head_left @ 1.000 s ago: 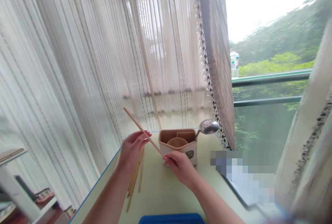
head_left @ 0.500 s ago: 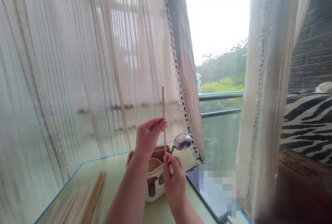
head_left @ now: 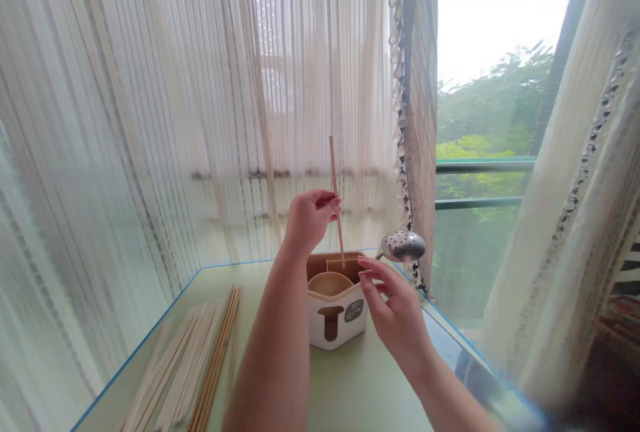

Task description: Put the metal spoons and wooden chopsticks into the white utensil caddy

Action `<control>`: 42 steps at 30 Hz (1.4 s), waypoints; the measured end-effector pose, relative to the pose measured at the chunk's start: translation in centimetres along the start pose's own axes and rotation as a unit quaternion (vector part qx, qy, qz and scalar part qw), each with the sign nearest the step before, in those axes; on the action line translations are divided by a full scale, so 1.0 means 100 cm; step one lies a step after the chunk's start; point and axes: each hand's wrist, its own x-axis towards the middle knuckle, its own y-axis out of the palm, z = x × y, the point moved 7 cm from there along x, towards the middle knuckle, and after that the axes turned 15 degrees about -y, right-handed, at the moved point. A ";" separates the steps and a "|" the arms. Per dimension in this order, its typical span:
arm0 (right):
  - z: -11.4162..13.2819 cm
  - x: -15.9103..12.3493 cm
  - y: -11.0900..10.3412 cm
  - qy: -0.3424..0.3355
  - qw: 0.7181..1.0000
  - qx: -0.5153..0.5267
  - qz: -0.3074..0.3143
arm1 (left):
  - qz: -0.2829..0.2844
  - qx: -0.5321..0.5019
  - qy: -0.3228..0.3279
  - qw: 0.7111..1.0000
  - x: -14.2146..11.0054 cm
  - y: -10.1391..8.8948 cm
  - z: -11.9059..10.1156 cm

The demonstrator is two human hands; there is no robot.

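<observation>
My left hand [head_left: 314,220] pinches a light wooden chopstick [head_left: 337,172] a little below its middle. The chopstick stands nearly upright, its lower tip over or just inside the rear compartment of a white and brown utensil holder [head_left: 337,332]. My right hand [head_left: 393,302] is off the chopstick, at the holder's right rim, its fingers bent but apart with nothing seen between them. Whether its fingertips touch the rim I cannot tell. A metal slotted skimmer [head_left: 403,247] stands at the holder's right rear, head up, its handle mostly hidden behind the right hand.
Several loose chopsticks, pale ones [head_left: 193,359] and browner ones [head_left: 217,359], lie at the left of the pale green table [head_left: 270,285]. A phone [head_left: 465,365], partly blurred, is at the right edge. Sheer curtains [head_left: 150,119] hang behind; a window with a railing [head_left: 485,167] is at right.
My right hand has let go of the chopstick's lower end and moved right. The chopstick now leans slightly, its tip at the holder's opening. The view has turned left.
</observation>
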 end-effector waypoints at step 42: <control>0.058 0.126 -0.037 -0.170 0.975 -0.054 -0.134 | 0.123 0.198 0.022 0.972 -0.014 0.017 -0.002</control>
